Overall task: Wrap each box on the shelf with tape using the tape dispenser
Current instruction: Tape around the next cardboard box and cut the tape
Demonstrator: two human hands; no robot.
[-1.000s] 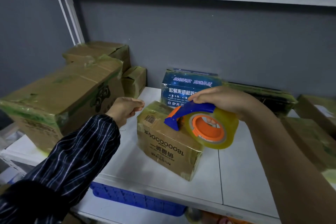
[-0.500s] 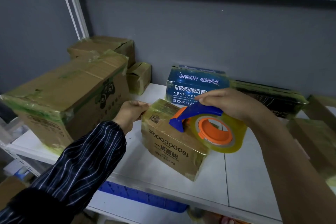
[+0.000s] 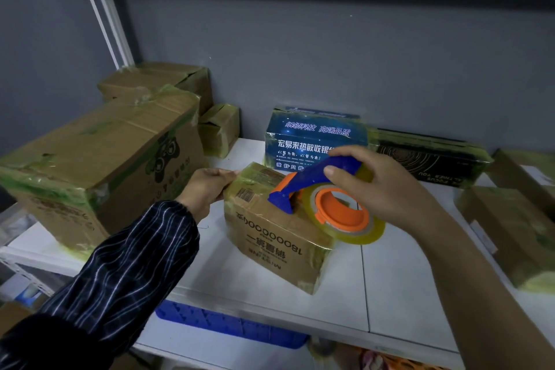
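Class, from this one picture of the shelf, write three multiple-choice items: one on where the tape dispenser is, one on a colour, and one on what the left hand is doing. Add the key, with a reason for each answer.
1. Where is the tape dispenser?
A. on top of the small brown box
B. on the large box at far left
C. lying flat on the shelf board

2. What colour is the dispenser's hub?
A. green
B. orange
C. white

3. What is the left hand doing?
A. hanging free
B. holding the dispenser
C. gripping the small brown box's left end

Key:
1 A: the right hand holds it with its blue nose on that box's top.
2 B: the ring inside the tape roll is orange.
3 C: its fingers curl over the box's edge.
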